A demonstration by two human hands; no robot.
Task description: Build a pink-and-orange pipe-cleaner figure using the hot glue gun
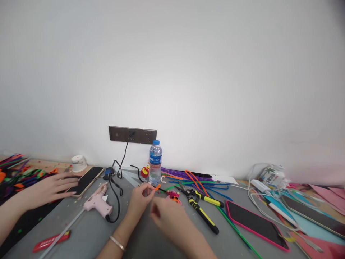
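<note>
My left hand [140, 198], with a pale bangle on the wrist, pinches a short orange pipe cleaner [157, 187] between thumb and forefinger. Close beside it on the right is my right hand [171, 217], smeared by motion. Its fingertips are turned away, so whether they hold anything is hidden. Just beyond both hands lies a small pink and orange figure [174, 196]. Black pliers-like cutters with yellow-striped handles [203, 215] rest open to the right. A water bottle with a blue cap [155, 163] stands upright behind my left hand.
Another person's hand [51, 189] rests by a phone [87, 180] at left. A pink glue gun [98, 203] with a cable and a red cutter knife [51, 241] lie nearer. Coloured pipe cleaners [185, 174] spread along the wall. A pink-cased phone [256, 225] and white cables fill the right.
</note>
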